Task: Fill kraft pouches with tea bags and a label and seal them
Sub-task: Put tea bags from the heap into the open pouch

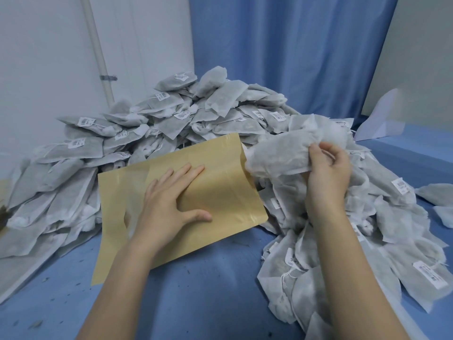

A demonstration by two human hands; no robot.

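Note:
A flat kraft pouch (220, 182) lies on the blue table, tilted, with its far end leaning on the heap of grey-white tea bags (171, 114). My left hand (169, 200) rests flat on the pouch, fingers straight and spread. My right hand (328, 173) grips a bundle of tea bags (277, 155) just to the right of the pouch's upper right corner, lifted above the heap. More tea bags with white barcode tags (429, 274) spill down the right side.
The tea bag heap wraps around the pouch from left to right. The blue table (208, 290) in front carries small dark crumbs. A blue curtain (289, 57) hangs behind. A white folded card (382, 119) stands at the back right. A white pipe (98, 47) runs up the left wall.

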